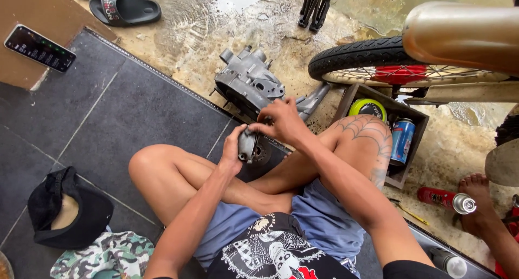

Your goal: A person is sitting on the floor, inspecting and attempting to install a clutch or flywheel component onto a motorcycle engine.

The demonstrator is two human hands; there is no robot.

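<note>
Black cap point(70, 209) lies on the dark floor tiles point(124, 117) far left. Left hand point(233, 148) has its grip closed round a small grey metal part point(247, 145), held above the crossed legs. Right hand point(283, 121) pinches the part's top edge. Grey engine casing point(248, 83) sits just behind; wooden box point(400, 144) with cans stands right, under the wheel point(389, 63).

Small grey engine part point(247, 145) mostly hidden under left hand point(232, 152) and right hand point(284, 122); grip detail unclear. Motorcycle wheel point(378, 68) cut by the exhaust pipe point(459, 36). Another person's foot point(478, 195) cut off at right edge. Sandals point(123, 9) cropped at top.
</note>
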